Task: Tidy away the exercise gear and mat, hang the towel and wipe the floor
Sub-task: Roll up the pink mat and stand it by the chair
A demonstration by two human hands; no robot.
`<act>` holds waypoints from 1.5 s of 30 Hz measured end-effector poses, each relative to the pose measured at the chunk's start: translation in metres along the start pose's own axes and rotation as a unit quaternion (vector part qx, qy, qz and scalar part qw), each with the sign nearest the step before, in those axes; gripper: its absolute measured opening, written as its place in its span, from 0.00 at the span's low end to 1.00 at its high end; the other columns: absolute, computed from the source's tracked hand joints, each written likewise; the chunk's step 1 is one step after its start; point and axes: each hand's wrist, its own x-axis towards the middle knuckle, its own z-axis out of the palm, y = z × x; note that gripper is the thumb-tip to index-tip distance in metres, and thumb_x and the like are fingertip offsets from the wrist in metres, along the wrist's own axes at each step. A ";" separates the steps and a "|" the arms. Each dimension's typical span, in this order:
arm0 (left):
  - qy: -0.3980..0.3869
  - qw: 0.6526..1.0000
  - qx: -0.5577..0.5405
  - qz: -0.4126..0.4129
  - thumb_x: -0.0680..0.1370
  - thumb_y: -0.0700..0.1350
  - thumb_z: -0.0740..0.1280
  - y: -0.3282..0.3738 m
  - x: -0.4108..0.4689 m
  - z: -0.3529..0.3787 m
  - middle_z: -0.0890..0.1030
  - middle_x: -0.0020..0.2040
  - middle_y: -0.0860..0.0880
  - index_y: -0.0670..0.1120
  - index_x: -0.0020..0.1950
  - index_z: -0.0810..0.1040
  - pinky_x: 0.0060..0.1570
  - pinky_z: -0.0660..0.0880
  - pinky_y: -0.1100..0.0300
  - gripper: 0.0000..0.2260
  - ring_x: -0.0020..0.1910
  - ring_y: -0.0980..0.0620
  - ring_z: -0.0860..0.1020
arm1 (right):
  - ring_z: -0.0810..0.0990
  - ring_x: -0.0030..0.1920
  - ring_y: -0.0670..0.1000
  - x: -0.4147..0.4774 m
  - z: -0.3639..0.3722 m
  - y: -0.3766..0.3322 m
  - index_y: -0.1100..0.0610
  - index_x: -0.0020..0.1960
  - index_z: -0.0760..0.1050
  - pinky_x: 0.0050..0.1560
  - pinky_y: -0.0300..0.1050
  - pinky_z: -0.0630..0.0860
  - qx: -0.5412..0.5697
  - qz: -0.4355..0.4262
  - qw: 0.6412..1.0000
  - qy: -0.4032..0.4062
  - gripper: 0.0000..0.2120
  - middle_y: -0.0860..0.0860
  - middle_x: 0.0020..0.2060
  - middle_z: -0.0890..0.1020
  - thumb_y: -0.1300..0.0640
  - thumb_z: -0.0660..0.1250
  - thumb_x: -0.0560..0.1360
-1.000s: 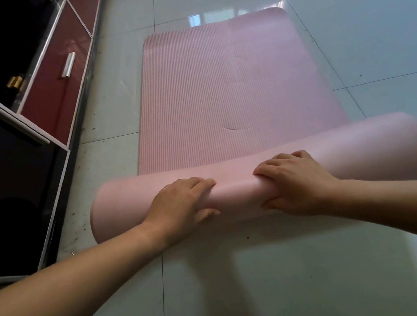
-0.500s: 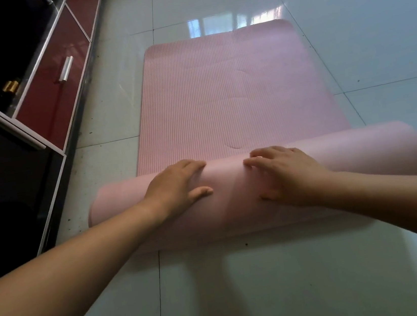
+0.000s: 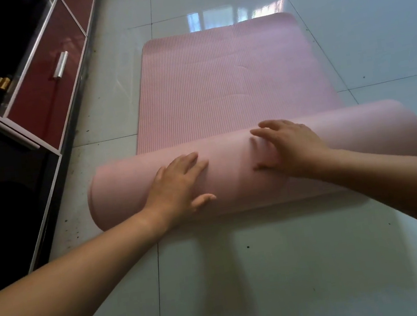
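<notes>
Mat [image 3: 229,81] lies partly rolled on the floor [image 3: 243,272], with left hand [image 3: 179,185] and right hand [image 3: 290,147] pressed flat on the roll, fingers straight, clasping nothing; the foam appears light, soft and springy, so even pressure near mid-roll is advised.

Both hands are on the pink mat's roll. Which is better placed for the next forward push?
Probably the left hand: it lies flat on the near face of the roll, behind its bulk. The right hand sits at the crest, fingers over the far side.
</notes>
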 end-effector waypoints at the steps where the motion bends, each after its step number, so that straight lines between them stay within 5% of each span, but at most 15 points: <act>1: -0.011 1.000 0.012 -0.002 0.72 0.62 0.65 0.000 0.000 0.001 0.55 0.76 0.49 0.52 0.75 0.55 0.70 0.58 0.48 0.36 0.75 0.49 0.54 | 0.63 0.70 0.54 0.001 0.001 0.000 0.49 0.72 0.61 0.67 0.51 0.64 0.008 0.014 1.000 0.015 0.35 0.51 0.72 0.63 0.37 0.65 0.70; 7: -0.033 0.999 0.021 0.000 0.73 0.60 0.66 -0.008 0.012 0.001 0.53 0.77 0.50 0.54 0.76 0.52 0.71 0.57 0.47 0.36 0.75 0.49 0.52 | 0.61 0.71 0.57 -0.014 0.010 -0.010 0.52 0.71 0.64 0.67 0.53 0.61 -0.015 -0.058 0.998 0.012 0.32 0.54 0.71 0.64 0.39 0.65 0.72; 14: 0.046 0.998 -0.046 -0.028 0.74 0.52 0.69 -0.015 0.038 -0.012 0.68 0.70 0.48 0.51 0.71 0.67 0.63 0.67 0.52 0.27 0.68 0.46 0.67 | 0.42 0.76 0.54 -0.018 0.023 -0.013 0.52 0.76 0.41 0.74 0.51 0.44 -0.069 -0.054 0.995 -0.047 0.45 0.52 0.76 0.43 0.37 0.64 0.71; 18: 0.059 0.996 -0.050 -0.032 0.76 0.53 0.65 -0.015 0.044 -0.007 0.67 0.70 0.46 0.50 0.71 0.67 0.65 0.66 0.52 0.24 0.68 0.46 0.66 | 0.45 0.75 0.53 0.005 0.019 -0.010 0.53 0.76 0.42 0.73 0.53 0.47 -0.069 -0.039 0.996 -0.035 0.47 0.51 0.76 0.46 0.37 0.66 0.70; 26: -0.004 0.999 -0.024 -0.035 0.64 0.63 0.73 -0.022 0.051 0.001 0.60 0.75 0.49 0.53 0.74 0.58 0.70 0.59 0.48 0.44 0.73 0.48 0.58 | 0.51 0.74 0.52 0.030 0.012 -0.002 0.51 0.75 0.49 0.72 0.53 0.50 -0.046 -0.044 0.998 -0.031 0.46 0.49 0.75 0.53 0.37 0.70 0.67; 31: -0.011 0.999 -0.029 -0.035 0.64 0.62 0.73 -0.022 0.054 0.004 0.62 0.74 0.50 0.53 0.74 0.59 0.70 0.60 0.49 0.43 0.72 0.48 0.60 | 0.50 0.74 0.53 0.025 0.018 0.001 0.53 0.75 0.47 0.71 0.53 0.51 -0.082 -0.062 0.994 -0.039 0.49 0.51 0.75 0.52 0.37 0.70 0.65; 45: 0.002 0.999 -0.037 -0.025 0.67 0.59 0.73 -0.015 0.043 0.003 0.72 0.67 0.51 0.52 0.69 0.67 0.63 0.68 0.52 0.34 0.65 0.47 0.70 | 0.64 0.68 0.50 0.019 0.022 -0.002 0.49 0.69 0.61 0.64 0.51 0.60 -0.067 -0.064 0.996 -0.014 0.35 0.46 0.68 0.66 0.39 0.69 0.67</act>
